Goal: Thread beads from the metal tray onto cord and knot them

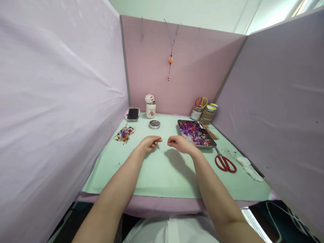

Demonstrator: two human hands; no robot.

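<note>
My left hand (151,143) is over the middle of the pale green tabletop, its fingers closed in a pinch. Facing it across a small gap is my right hand (179,143), thumb and fingers also pinched together. Whatever either hand holds is too small to make out. Just right of my right hand lies a dark metal tray (208,147) filled with purple, red and clear beads (193,132). A small round tin (154,124) of tiny grey pieces stands beyond my left hand. Left of that hand rests a pile of beaded strings (125,133).
Red-handled scissors (225,164) and a crumpled white tissue (249,168) lie at the right. Behind stand a white bottle (151,109), a black phone-like object (133,114), a can (196,113) holding scissors and a jar (209,113). A beaded cord (170,60) hangs from a hook.
</note>
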